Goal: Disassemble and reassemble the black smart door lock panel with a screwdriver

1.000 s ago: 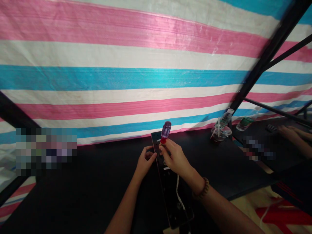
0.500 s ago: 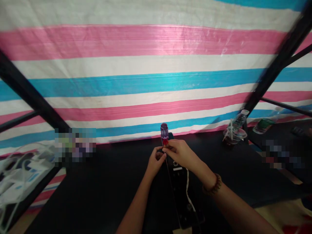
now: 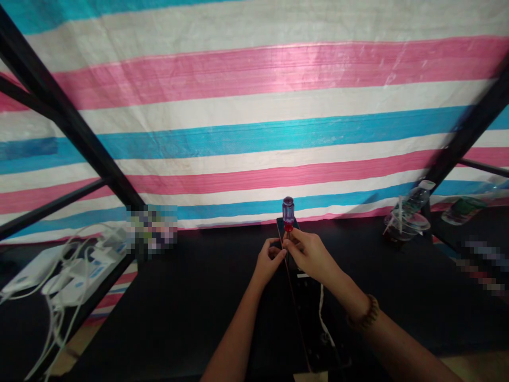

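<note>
Head camera view: my right hand (image 3: 312, 254) pinches a screwdriver (image 3: 288, 212) between thumb and bent forefinger, just below its red collar, the clear purple handle standing nearly upright above my knuckles. My left hand (image 3: 267, 265) meets it from the other side, fingers curled and thumb reaching toward the forefinger at the left edge of a long dark panel (image 3: 314, 323); whether those fingertips pinch anything, I cannot tell. The panel lies lengthwise on a black table (image 3: 191, 307), running from beneath the screwdriver back toward me, a white label (image 3: 303, 275) on its face and a white cable (image 3: 323, 318) trailing along its right side. The screwdriver's tip is hidden by my fingers. A braided bracelet (image 3: 371, 313) circles my right wrist. To the right, a clear bottle (image 3: 421, 195) with a white cap leans behind a plastic cup (image 3: 401, 227) holding a straw and a dark drink, while a green-labelled container (image 3: 463, 210) sits farther right. At left, white power strips (image 3: 83, 276) lie in a tangle of white cords (image 3: 51, 318) beyond a black metal frame (image 3: 75, 127). Pink, blue and white stripes cross the plastic sheet (image 3: 254, 122) that hangs behind the table.
</note>
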### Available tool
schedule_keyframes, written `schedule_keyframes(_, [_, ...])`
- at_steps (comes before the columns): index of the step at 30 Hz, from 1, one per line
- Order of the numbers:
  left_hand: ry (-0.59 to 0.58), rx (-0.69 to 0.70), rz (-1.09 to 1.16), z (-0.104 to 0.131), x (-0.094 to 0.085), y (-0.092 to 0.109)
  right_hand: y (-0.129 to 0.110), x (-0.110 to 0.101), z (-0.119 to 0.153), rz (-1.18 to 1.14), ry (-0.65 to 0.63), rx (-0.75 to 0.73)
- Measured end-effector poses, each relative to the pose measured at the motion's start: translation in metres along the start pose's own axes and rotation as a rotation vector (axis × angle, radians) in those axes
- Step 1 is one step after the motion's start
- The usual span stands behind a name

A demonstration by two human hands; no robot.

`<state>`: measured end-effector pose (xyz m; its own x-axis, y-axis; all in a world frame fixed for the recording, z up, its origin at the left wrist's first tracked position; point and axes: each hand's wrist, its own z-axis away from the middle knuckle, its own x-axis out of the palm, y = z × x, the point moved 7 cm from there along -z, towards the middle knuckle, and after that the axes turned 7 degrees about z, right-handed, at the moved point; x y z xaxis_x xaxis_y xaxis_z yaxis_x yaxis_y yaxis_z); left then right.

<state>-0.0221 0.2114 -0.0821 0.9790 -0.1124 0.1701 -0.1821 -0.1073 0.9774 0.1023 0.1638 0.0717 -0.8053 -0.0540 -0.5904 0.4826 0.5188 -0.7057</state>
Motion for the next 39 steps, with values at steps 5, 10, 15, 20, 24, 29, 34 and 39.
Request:
schedule_keyframes(5, [-0.012,0.010,-0.008,0.000,0.001,0.000,0.003,-0.003,0.000,0.041,0.084,-0.090])
schedule_keyframes(10, [-0.027,-0.002,-0.008,-0.001,0.002,0.000,0.001,-0.005,0.006,0.069,0.052,-0.053])
schedule_keyframes(15, [-0.023,0.000,0.001,-0.001,0.002,-0.001,-0.005,-0.002,0.008,0.071,-0.002,-0.036])
schedule_keyframes(20, [-0.043,0.016,0.008,0.000,0.003,0.001,0.006,0.005,0.002,-0.085,0.035,-0.013])
schedule_keyframes(24, [-0.046,0.012,0.003,0.001,0.003,0.001,0.018,0.004,-0.003,-0.122,0.121,0.002])
schedule_keyframes(29, [-0.030,0.000,-0.014,0.001,0.001,-0.002,0.026,0.000,-0.008,-0.107,0.096,0.070])
schedule_keyframes(34, [-0.043,0.008,0.041,-0.001,0.004,0.000,0.012,0.008,-0.008,-0.112,-0.063,0.004])
schedule_keyframes(39, [-0.038,0.002,0.050,0.000,0.004,0.001,0.016,0.010,-0.010,-0.198,0.002,0.088])
